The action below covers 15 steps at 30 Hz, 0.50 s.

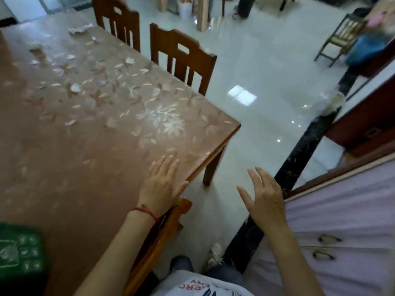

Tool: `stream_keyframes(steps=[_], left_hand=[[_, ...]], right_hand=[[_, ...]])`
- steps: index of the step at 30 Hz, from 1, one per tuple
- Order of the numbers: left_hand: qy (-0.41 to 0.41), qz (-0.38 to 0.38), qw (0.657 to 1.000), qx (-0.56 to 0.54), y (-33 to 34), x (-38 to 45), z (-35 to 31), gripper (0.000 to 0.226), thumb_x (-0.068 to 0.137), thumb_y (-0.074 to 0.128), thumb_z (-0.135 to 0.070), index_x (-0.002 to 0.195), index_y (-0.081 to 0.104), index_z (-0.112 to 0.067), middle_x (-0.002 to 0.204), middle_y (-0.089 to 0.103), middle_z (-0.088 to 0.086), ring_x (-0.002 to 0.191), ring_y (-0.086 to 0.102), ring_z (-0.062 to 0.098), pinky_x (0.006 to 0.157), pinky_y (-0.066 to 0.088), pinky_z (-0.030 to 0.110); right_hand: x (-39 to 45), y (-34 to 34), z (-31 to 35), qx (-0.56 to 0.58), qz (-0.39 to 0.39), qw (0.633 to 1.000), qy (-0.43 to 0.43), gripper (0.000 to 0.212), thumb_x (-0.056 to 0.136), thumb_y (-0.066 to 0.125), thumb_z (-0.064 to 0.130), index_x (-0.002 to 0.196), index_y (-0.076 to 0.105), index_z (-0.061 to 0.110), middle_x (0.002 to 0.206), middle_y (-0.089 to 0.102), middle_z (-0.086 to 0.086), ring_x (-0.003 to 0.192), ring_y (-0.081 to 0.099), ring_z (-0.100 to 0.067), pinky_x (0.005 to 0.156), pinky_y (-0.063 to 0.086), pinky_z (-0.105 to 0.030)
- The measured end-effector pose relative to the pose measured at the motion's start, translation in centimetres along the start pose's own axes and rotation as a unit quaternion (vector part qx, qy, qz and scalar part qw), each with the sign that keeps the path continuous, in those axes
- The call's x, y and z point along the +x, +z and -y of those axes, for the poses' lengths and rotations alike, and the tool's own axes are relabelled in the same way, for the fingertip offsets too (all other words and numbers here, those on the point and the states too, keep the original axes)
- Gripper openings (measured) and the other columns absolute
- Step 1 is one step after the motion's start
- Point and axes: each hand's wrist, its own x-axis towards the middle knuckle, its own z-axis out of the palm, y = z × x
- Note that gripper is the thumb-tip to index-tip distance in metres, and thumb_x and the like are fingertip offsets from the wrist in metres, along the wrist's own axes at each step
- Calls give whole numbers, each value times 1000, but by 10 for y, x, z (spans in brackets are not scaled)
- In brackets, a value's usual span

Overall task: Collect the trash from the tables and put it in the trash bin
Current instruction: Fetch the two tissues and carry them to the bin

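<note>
fingers (171,165) of the left hand (162,184) lie straight and flat near the table (85,157) corner, holding nothing; a red string (147,212) circles that wrist. right hand (265,197) hovers beside it over the floor (256,67), fingers spread, empty. far beyond the fingertips, crumpled paper (80,29) lies at the table's far edge, by two chairs (181,58).

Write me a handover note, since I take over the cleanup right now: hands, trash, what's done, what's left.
Left hand: open, flat at the table edge near its corner, holding nothing.
Right hand: open, in the air beside the table, empty.
Trash: crumpled paper at the table's far edge, by the chairs; a smaller scrap left of it.
Done: nothing in hand yet.
Left: collect both pieces and bin them; no bin clearly identifiable.
</note>
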Motion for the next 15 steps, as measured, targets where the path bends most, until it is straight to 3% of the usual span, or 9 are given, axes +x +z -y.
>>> stream_keyframes(steps=[5, 11, 15], left_hand=[[73, -1, 997, -21, 14, 61, -57, 62, 82, 36, -50, 122, 54, -6, 122, 59, 17, 115, 54, 35, 95, 42, 50], [144, 11, 989, -40, 25, 125, -124, 63, 82, 38, -50, 122, 55, -5, 125, 57, 17, 118, 50, 35, 98, 42, 50], [171, 13, 984, -43, 29, 163, -166, 63, 82, 37, -50, 117, 58, -2, 119, 61, 20, 113, 55, 38, 91, 45, 53]], right_hand=[[3, -13, -61, -12, -22, 996, 81, 57, 84, 40, 45, 120, 57, 3, 120, 59, -21, 112, 56, -37, 91, 45, -48], [15, -26, -125, -27, -33, 988, 147, 58, 84, 40, 45, 120, 58, 4, 121, 59, -19, 113, 55, -35, 92, 45, -46], [32, -35, -163, -17, -42, 982, 183, 56, 84, 45, 44, 121, 57, 3, 124, 57, -20, 115, 53, -35, 95, 43, -47]])
